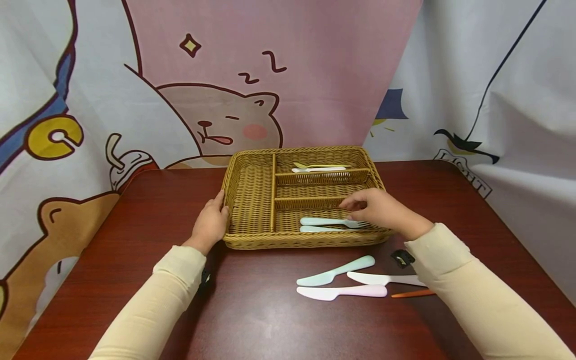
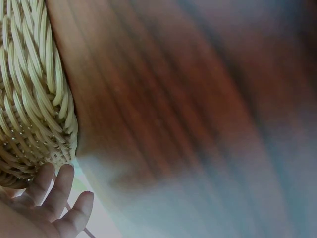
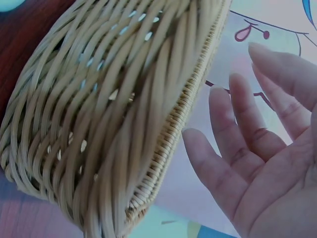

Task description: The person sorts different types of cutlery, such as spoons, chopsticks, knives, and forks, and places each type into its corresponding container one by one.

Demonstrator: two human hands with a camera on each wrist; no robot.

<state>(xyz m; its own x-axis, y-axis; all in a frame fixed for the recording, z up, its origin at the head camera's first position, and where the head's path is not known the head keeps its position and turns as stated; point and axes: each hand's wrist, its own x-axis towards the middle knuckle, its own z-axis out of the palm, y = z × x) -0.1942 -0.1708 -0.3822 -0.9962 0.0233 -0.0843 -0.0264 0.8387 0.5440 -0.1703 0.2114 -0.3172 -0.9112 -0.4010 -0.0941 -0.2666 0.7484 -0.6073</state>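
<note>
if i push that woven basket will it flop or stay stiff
The basket is probably stiff: its woven sides stand up and hold their shape. It looks light for its size, with gaps showing through the weave. It may slide easily, as the table has a shiny surface.

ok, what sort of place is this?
Probably a makeshift tabletop recording or demo spot, not a working kitchen: cartoon-print fabric hangs behind a dark reddish wood-look table, with a divided wicker basket holding some cutlery on it. The room beyond isn't visible.
</note>
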